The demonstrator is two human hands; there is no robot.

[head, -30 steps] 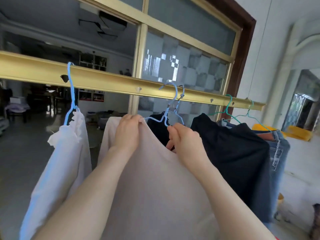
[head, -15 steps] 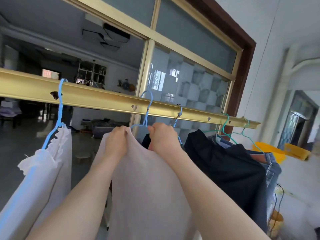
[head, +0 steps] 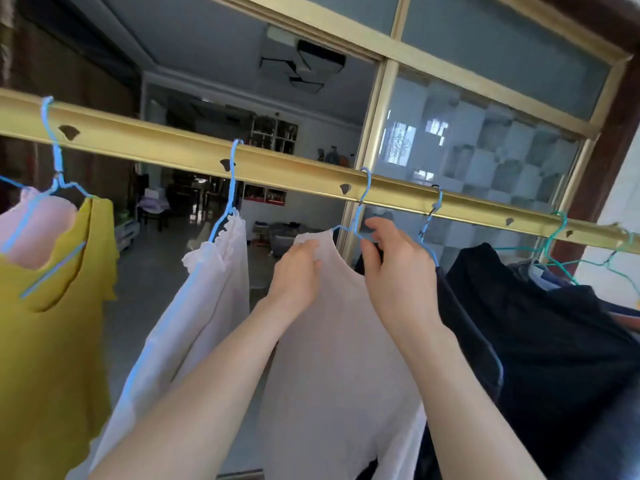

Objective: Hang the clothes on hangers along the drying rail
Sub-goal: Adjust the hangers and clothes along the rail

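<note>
A gold drying rail (head: pixel 284 168) with notch holes runs from left to right across the view. A pale beige top (head: pixel 339 358) hangs from it on a blue wire hanger (head: pixel 360 202) whose hook sits on the rail. My left hand (head: pixel 298 268) pinches the top's left shoulder. My right hand (head: pixel 394 265) is at the hanger's right arm by the neckline, fingers loosely curled; its grip is unclear. Left of it hang a white ruffled garment (head: pixel 207 296) and a yellow top (head: pixel 52 323), each on a blue hanger.
To the right hang a black garment (head: pixel 554 334) and others on a blue hanger (head: pixel 429 223) and green hangers (head: pixel 557 244). Behind the rail is a gold-framed glass sliding door (head: pixel 384 133), with a dark wooden frame (head: pixel 609 140) at far right.
The beige top's hanger hook now rests on the rail. The view has swung left and up, bringing the yellow top into sight. My right hand has loosened near the hanger.
</note>
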